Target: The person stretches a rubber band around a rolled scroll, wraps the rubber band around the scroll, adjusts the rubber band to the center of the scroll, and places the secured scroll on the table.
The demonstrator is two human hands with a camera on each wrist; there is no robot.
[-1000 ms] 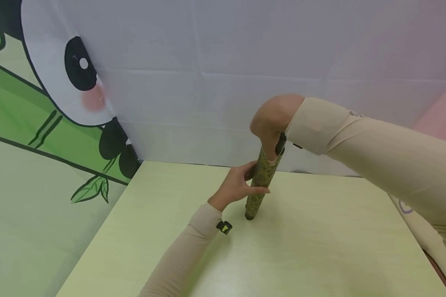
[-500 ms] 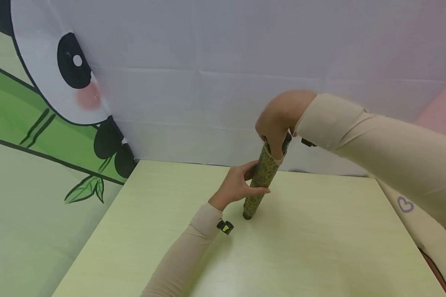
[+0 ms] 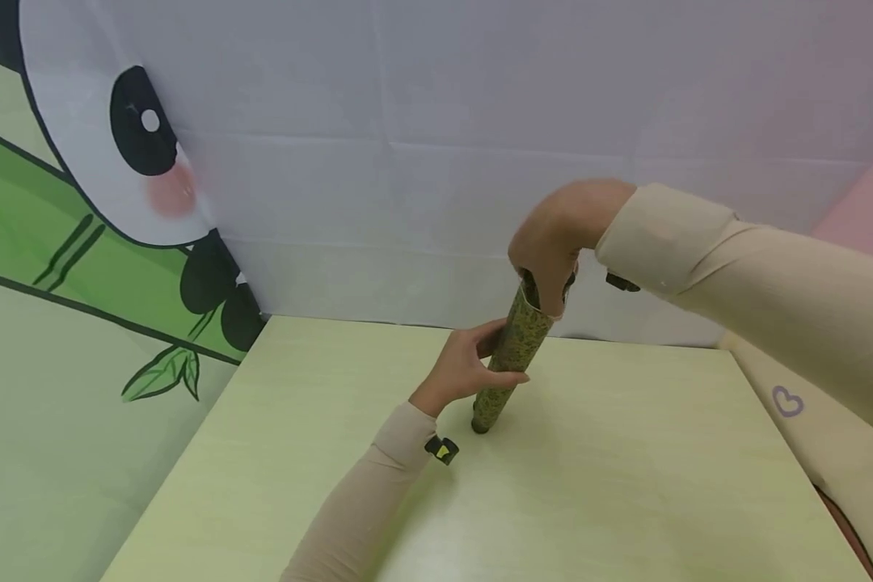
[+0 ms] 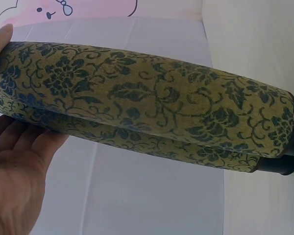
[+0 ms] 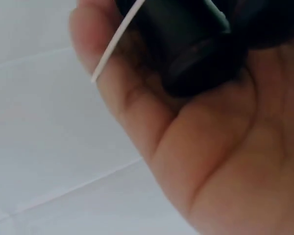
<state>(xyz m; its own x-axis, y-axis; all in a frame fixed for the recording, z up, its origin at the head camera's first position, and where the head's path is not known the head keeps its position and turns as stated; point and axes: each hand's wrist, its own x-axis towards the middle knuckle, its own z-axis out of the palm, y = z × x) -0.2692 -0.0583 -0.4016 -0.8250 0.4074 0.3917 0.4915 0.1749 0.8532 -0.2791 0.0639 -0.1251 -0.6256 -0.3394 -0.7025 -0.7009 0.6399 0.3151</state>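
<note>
Patterned roll (image 3: 521,343): leans further toward one o'clock; seemingly being positioned.
Left hand (image 3: 460,368): clasps its middle.
Right hand (image 3: 563,230): grips its top.

The scroll (image 3: 521,339) slants over the bench (image 3: 626,453), with its top leaning to the right. Its two rolls lie side by side. The left grip (image 3: 460,364) is around it from the left side, lower than the right grip (image 3: 567,226). The right grip is at the top, with an end knob (image 5: 201,68) by its palm. The bottom is by the bench; I can't tell if they touch. Behind the bench is a sheet (image 3: 407,121), to the left an animal picture (image 3: 80,129), to the right a heart (image 3: 787,401).
</note>
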